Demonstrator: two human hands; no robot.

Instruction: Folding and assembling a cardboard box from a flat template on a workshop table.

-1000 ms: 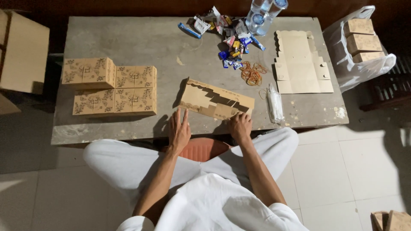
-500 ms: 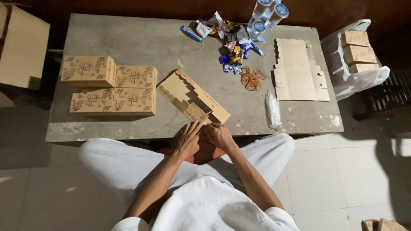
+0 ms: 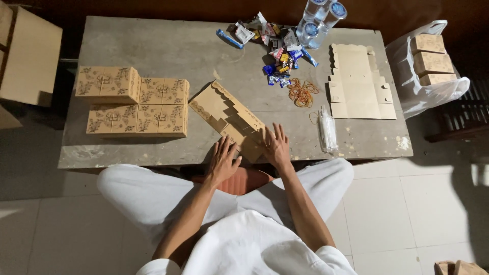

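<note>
A flat brown cardboard box blank (image 3: 224,113) with a scalloped edge lies at an angle on the grey table (image 3: 168,51), its near end at the front edge. My left hand (image 3: 223,162) rests flat with spread fingers on that near end. My right hand (image 3: 276,146) presses flat on the same end, just to the right. Neither hand grips anything.
Several folded brown patterned boxes (image 3: 135,100) are stacked at the left. A flat stack of box blanks (image 3: 359,84) lies at the right, rubber bands (image 3: 301,92), wrapped sweets (image 3: 277,48) and water bottles (image 3: 318,15) behind. A white bag (image 3: 433,66) of boxes sits past the right edge.
The box blank has been turned and drawn toward the front edge. My hands came together at the edge, then spread flat on the blank's near end.
</note>
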